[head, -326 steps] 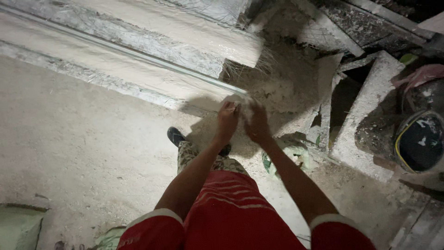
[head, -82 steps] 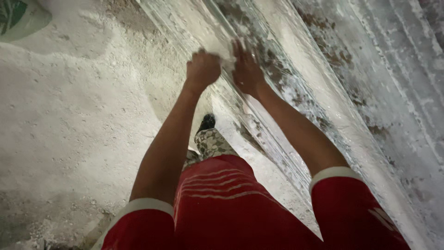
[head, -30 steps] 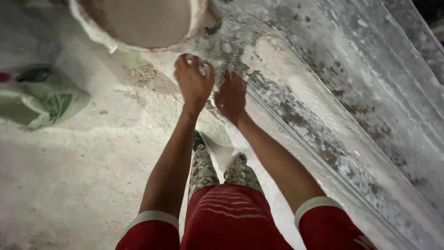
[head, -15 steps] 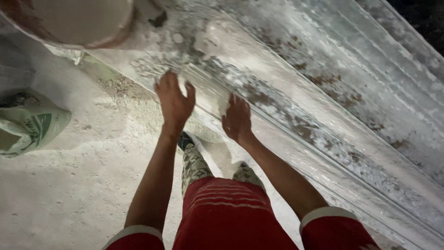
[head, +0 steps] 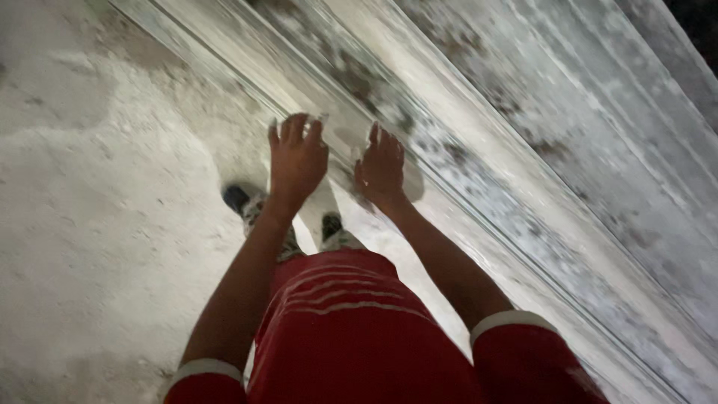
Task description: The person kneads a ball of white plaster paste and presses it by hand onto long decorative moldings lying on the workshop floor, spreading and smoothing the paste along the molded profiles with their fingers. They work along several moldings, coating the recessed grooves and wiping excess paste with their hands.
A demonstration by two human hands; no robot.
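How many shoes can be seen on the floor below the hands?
2: one dark-toed shoe below the left hand, another between the forearms, partly hidden by the red shirt.

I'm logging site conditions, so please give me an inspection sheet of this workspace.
Surface: long pale moulded slab, ridged, with dark blotches.
Job's things: only the slab; no tool seen.
Clutter: nothing seen.
Grippers: left hand and right hand both open, fingers spread, over the slab's near edge; contact cannot be told.
Cables: nothing seen.
Surroundings: dusty whitish floor; the person's shoes below; red shirt with white-trimmed sleeves.
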